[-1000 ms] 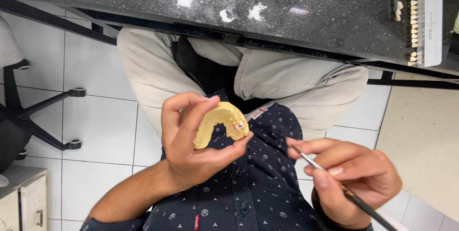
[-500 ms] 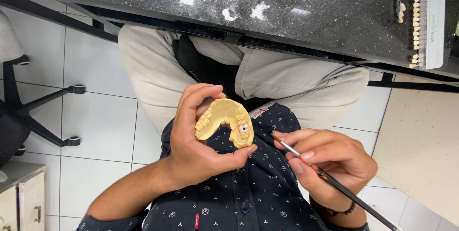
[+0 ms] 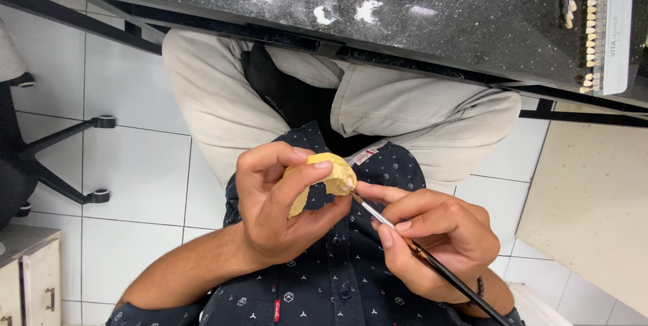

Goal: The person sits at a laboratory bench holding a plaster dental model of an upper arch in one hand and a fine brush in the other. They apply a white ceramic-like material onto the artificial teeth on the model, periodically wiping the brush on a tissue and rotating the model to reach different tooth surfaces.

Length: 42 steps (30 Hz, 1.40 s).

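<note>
My left hand [image 3: 283, 208] grips a yellow horseshoe-shaped dental cast [image 3: 331, 177] over my lap, thumb and fingers wrapped round it so that much of it is hidden. My right hand [image 3: 432, 235] holds a thin brush [image 3: 418, 248] like a pen. Its metal ferrule and fine tip touch the right end of the cast. The brush's dark handle runs down to the lower right past my wrist.
A dark speckled worktop [image 3: 418, 9] with white plaster flecks spans the top. A tooth shade guide [image 3: 604, 32] lies on it at the right. An office chair base [image 3: 47, 157] stands on the white tiles at left, a small cabinet [image 3: 27, 279] at lower left.
My left hand has turned the cast, so its arch faces away and fingers cover more of it. My right hand has brought the brush tip up onto the cast's right end.
</note>
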Available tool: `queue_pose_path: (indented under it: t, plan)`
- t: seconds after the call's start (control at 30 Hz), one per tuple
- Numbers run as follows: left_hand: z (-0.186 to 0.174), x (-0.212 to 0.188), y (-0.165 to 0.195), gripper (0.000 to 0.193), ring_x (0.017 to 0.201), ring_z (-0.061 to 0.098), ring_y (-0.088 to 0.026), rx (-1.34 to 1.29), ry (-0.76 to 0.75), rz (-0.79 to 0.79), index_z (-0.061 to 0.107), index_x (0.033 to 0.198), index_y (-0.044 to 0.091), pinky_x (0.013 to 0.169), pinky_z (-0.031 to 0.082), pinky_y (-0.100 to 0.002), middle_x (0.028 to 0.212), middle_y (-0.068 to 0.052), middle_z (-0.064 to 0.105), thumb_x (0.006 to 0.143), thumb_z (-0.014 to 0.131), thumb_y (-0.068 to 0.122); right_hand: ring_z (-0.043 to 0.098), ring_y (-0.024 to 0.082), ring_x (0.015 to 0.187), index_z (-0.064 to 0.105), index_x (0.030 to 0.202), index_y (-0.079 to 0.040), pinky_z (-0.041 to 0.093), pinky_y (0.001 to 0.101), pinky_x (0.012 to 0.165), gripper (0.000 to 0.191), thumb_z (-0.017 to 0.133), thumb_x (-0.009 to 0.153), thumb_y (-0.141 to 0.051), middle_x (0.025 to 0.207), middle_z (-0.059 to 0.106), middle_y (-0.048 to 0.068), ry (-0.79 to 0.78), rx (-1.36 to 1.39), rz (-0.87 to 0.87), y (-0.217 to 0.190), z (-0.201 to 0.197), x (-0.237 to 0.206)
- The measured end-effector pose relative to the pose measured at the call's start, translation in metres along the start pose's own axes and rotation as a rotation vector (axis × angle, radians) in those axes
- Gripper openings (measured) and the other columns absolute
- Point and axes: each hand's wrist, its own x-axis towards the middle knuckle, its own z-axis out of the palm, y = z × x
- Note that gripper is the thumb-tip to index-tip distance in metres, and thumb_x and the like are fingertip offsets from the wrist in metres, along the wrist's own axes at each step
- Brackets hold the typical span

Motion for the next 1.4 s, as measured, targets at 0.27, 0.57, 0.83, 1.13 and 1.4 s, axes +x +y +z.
queue_pose_path:
  t: [0.27,0.57,0.83,1.13,1.4]
  plan:
    - [-0.001,-0.002,-0.003,0.067,0.101,0.065,-0.019,0.023,-0.017,0.045,0.056,0.134,0.004,0.08,0.058,-0.025,0.131,-0.013,0.04,0.081,0.095,-0.008,0.072,0.013,0.075,0.056,0.096,0.002,0.064,0.0563,0.102,0.017,0.068,0.088,0.012,0.085,0.07,0.017,0.008,-0.053,0.0,-0.002,0.005,0.004]
    - [-0.001,-0.004,-0.004,0.066,0.103,0.065,-0.02,0.06,-0.02,0.063,0.058,0.134,0.006,0.08,0.06,-0.026,0.132,-0.011,0.04,0.082,0.096,-0.008,0.072,0.013,0.076,0.055,0.095,0.001,0.066,0.0554,0.105,0.019,0.069,0.089,0.012,0.084,0.07,0.016,-0.015,-0.091,0.017,-0.005,0.006,0.01]
    - [-0.003,-0.004,-0.004,0.065,0.104,0.066,-0.02,0.05,-0.027,0.075,0.057,0.133,0.006,0.084,0.062,-0.028,0.132,-0.012,0.04,0.082,0.095,-0.008,0.07,0.011,0.074,0.056,0.094,0.001,0.065,0.0535,0.102,0.018,0.068,0.09,0.012,0.084,0.07,0.016,-0.011,-0.055,0.026,-0.004,0.007,0.01]
    - [-0.002,-0.004,-0.004,0.065,0.106,0.067,-0.02,0.036,-0.03,0.07,0.057,0.135,0.006,0.082,0.062,-0.026,0.133,-0.011,0.04,0.084,0.094,-0.009,0.071,0.011,0.074,0.056,0.094,0.0,0.065,0.0521,0.101,0.018,0.069,0.09,0.012,0.084,0.071,0.016,-0.013,-0.077,0.024,-0.004,0.007,0.011]
    - [-0.003,-0.004,-0.003,0.065,0.102,0.065,-0.02,0.068,-0.023,0.061,0.058,0.132,0.006,0.083,0.06,-0.027,0.131,-0.012,0.041,0.081,0.096,-0.008,0.071,0.011,0.074,0.055,0.094,0.0,0.065,0.0546,0.102,0.017,0.068,0.091,0.012,0.084,0.07,0.016,-0.002,-0.049,0.033,-0.003,0.006,0.008]
